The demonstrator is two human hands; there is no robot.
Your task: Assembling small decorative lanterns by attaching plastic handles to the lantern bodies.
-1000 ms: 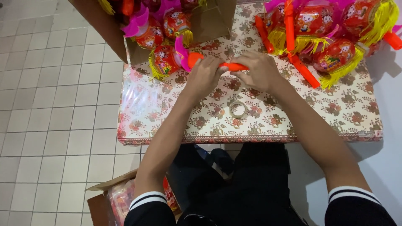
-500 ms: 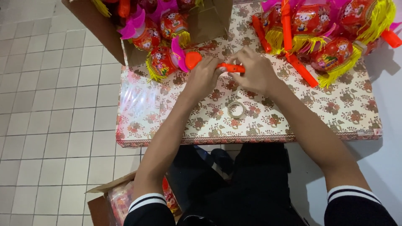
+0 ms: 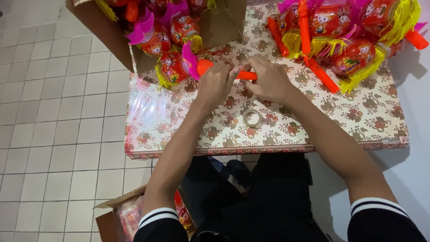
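Hands meet over the middle of the floral-covered table [image 3: 367, 121], both pinched shut on one orange handle stick [image 3: 245, 75]: the left hand [image 3: 215, 85] grips its left part beside the round orange cap, the right hand [image 3: 268, 80] its right end. A tape roll [image 3: 252, 118] lies flat just in front of them, apart from both. An open cardboard box [image 3: 224, 24] of red lanterns crowds the far left corner; a lantern pile [image 3: 349, 40] fills the far right. Bare cloth lies along the near edge and left side. A second box [image 3: 112, 215] sits on the tiled floor [image 3: 53, 125] below.
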